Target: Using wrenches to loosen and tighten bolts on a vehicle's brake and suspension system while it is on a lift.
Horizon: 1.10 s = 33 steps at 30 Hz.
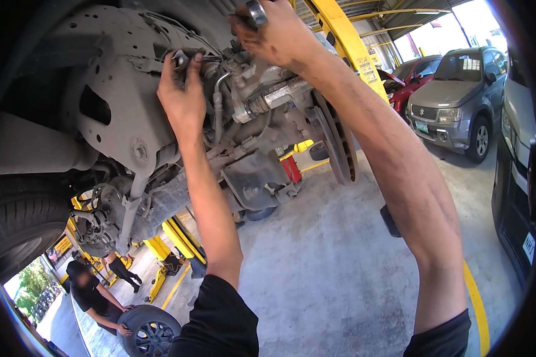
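Both my arms reach up to the underside of a raised vehicle. My left hand (183, 107) is closed, thumb and finger curled around a small shiny metal piece (183, 60) beside the grey frame (122, 89). My right hand (283, 38) is higher and to the right, fingers curled, dark grime on them. A shiny rounded metal band (256, 12) shows at its fingers; what they grip is partly hidden. Below and between the hands are a bent metal pipe (218, 95) and a ribbed silver cylinder (274, 100). A brake disc (335, 140) hangs below my right forearm.
A tyre (24, 217) is close on the left. Lower left, a person (94, 297) crouches holding a wheel (150, 333); another person (122, 271) stands behind. Yellow lift posts (354, 50) rise nearby. Parked vehicles, including a grey SUV (452, 95), line the right.
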Tool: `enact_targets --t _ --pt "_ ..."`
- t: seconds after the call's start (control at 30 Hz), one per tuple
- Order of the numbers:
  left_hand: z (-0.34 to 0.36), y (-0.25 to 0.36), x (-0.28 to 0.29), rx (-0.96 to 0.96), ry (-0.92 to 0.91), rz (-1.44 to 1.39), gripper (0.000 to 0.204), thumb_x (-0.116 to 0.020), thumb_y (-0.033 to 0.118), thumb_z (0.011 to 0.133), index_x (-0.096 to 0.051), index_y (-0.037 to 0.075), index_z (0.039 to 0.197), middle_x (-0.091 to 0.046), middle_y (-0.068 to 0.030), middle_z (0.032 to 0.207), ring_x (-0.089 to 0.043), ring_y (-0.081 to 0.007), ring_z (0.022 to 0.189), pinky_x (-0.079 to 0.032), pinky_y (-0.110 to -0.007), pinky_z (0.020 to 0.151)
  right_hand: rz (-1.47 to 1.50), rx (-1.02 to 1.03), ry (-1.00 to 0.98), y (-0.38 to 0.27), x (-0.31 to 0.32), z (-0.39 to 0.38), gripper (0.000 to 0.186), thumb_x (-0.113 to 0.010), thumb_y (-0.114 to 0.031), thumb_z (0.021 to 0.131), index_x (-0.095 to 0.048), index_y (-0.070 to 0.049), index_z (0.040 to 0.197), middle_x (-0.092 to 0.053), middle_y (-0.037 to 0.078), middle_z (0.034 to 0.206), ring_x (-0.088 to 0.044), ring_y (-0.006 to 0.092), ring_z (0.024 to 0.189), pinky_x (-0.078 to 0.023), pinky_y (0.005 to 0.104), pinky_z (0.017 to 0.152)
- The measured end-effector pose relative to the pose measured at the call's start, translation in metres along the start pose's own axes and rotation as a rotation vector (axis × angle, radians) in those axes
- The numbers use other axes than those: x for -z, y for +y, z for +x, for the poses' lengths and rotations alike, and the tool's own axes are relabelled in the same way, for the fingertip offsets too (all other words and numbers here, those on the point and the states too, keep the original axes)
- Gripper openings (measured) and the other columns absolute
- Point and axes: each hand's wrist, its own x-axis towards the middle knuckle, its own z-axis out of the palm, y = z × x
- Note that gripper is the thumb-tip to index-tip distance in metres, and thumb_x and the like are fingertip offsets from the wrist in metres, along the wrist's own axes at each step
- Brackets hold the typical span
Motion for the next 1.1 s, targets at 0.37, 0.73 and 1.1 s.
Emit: enact_targets --t 0.37,0.73,1.1 --pt "0.12 -0.041 -0.028 0.028 -0.164 0.438 0.035 -0.058 0.023 0.099 -0.056 -0.01 0.11 -0.072 -0.0242 0.091 -0.073 -0.0364 0.081 -0.058 -0.04 0.074 0.06 0.15 0.071 0.004 0.003 0.001 0.015 -0.066 -0.017 0.079 -0.061 -0.003 0.083 -0.06 0.024 0.074 -0.057 0.0465 0.071 -0.046 0.0526 0.066" --pt "0.169 -0.04 -0.06 0.196 -0.569 0.503 0.036 -0.058 0.019 0.095 -0.059 -0.015 0.104 -0.071 -0.0272 0.091 -0.073 -0.0376 0.067 -0.062 -0.041 0.063 0.101 0.135 -0.021 -0.007 0.004 -0.003 0.018 -0.074 -0.01 0.082 -0.07 -0.004 0.099 -0.067 0.013 0.087 -0.062 0.0323 0.064 -0.049 0.042 0.059" --pt "0.17 -0.055 -0.078 0.213 -0.568 0.746 0.026 -0.055 0.014 0.085 -0.07 -0.007 0.091 -0.071 -0.0245 0.075 -0.073 -0.0335 0.065 -0.058 -0.041 0.064 0.117 0.151 -0.012 -0.013 0.008 -0.003 0.022 -0.075 -0.012 0.081 -0.07 -0.002 0.1 -0.065 0.017 0.095 -0.062 0.037 0.07 -0.048 0.0443 0.062"
